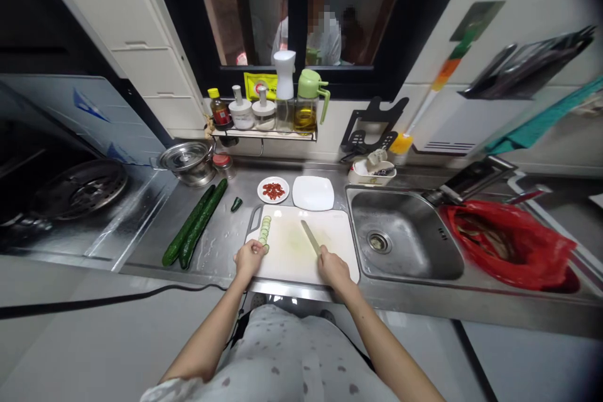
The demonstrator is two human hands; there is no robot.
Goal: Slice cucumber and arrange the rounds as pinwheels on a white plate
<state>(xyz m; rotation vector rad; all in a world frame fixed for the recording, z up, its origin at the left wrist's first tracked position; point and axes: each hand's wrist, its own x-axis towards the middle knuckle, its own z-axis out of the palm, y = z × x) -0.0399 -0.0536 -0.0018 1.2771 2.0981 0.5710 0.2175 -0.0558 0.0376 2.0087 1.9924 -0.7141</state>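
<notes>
My right hand (333,267) is wrapped round the handle of a kitchen knife (309,235), whose blade points away from me over the white cutting board (287,266). At the board's left side, my left hand (249,257) pinches a cucumber slice (266,249) at the near end of a row of cucumber slices (264,229). The row runs away from me in a slightly overlapping line. Two whole cucumbers (203,226) lie side by side on the steel counter further left. A small cut cucumber end (236,204) rests between them and the board.
Behind the board stand a small plate (264,199) of red pieces and a white plate (313,193). To the right are the sink (405,232) and a red plastic bag (513,251). A lidded pot (186,160) sits back left, beneath the seasoning shelf (264,134).
</notes>
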